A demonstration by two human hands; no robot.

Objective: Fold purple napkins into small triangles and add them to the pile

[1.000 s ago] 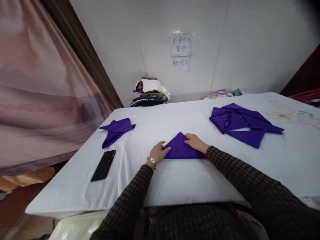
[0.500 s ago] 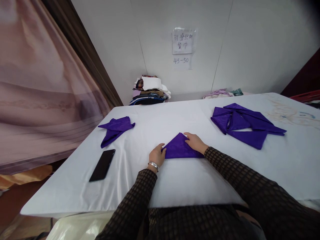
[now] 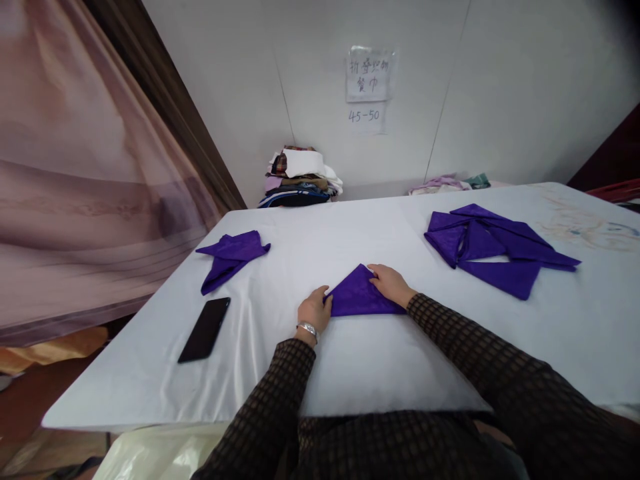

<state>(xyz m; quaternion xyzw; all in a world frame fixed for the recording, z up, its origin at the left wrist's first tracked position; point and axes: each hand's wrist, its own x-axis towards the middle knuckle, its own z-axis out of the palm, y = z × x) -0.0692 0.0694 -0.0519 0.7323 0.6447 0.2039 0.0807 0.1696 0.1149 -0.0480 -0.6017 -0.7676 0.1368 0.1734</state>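
A purple napkin (image 3: 357, 299) folded into a triangle lies on the white table (image 3: 350, 360) in front of me. My left hand (image 3: 313, 310), with a watch at the wrist, pinches the triangle's left corner between thumb and fingers. My right hand (image 3: 391, 284) lies flat on the right slope near the apex, fingers stretched out and pressing the cloth down. A folded purple napkin (image 3: 231, 256) lies at the left of the table. Several purple napkins (image 3: 493, 247) lie spread in a heap at the right.
A black phone (image 3: 205, 329) lies near the table's left edge. A stack of folded cloths (image 3: 299, 178) sits against the back wall, with more cloth (image 3: 447, 183) further right. Paper signs (image 3: 369, 75) hang on the wall. A pink curtain (image 3: 75, 173) hangs at left.
My left hand has shifted slightly, closing its thumb and fingers on the triangle's left corner. The right hand stays near the apex. The view has drifted a little.
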